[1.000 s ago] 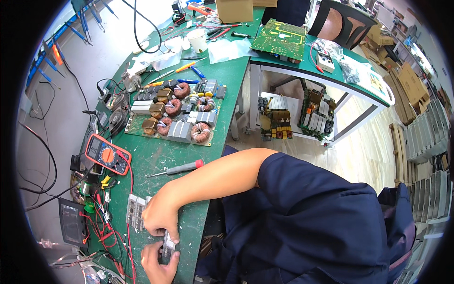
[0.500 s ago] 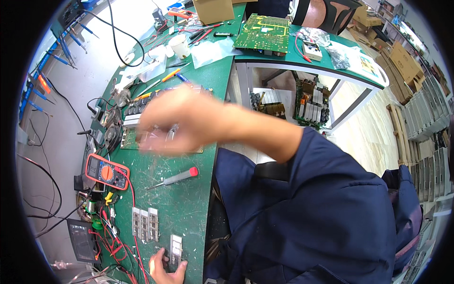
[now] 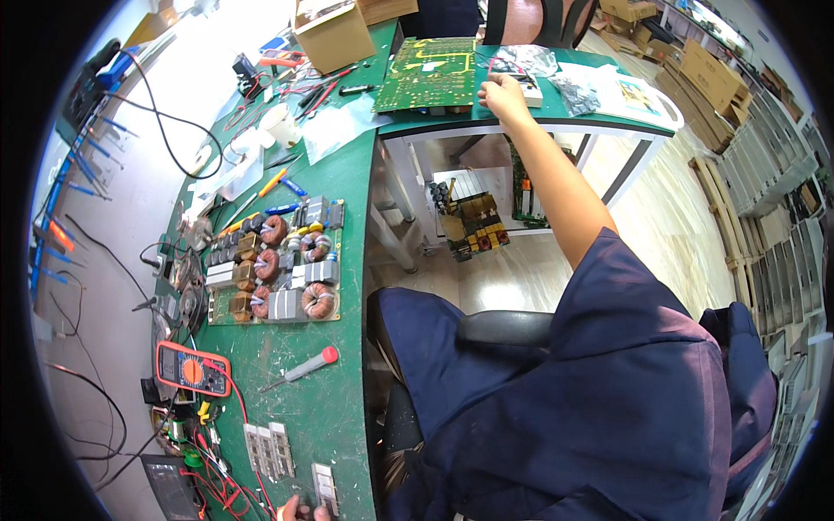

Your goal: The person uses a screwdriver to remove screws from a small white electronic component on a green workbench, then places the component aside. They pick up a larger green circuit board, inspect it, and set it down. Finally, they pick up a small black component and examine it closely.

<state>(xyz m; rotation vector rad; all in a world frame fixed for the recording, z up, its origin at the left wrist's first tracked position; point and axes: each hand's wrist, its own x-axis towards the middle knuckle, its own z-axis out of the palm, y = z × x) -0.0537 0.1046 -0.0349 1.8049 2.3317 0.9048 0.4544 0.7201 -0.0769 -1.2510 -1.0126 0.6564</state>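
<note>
At the bottom edge, my left hand is mostly cut off; its fingertips show slightly apart, beside the lower end of a single silvery metal block with pale patches. My right arm stretches far forward to the second table. There my right hand is closed at the right edge of a large green circuit board, in front of a small white box. What its fingers grip is hidden. On the near bench lies a board packed with copper coils and capacitors.
A grey screwdriver with a red end, an orange multimeter and several similar metal blocks lie on the green bench. Red leads tangle at lower left. A cardboard box stands at the back; more boards sit beneath the second table.
My right hand has swung from above the component board, forward and right, to the second table. My left hand has drawn down toward the picture's edge. The view has shifted.
</note>
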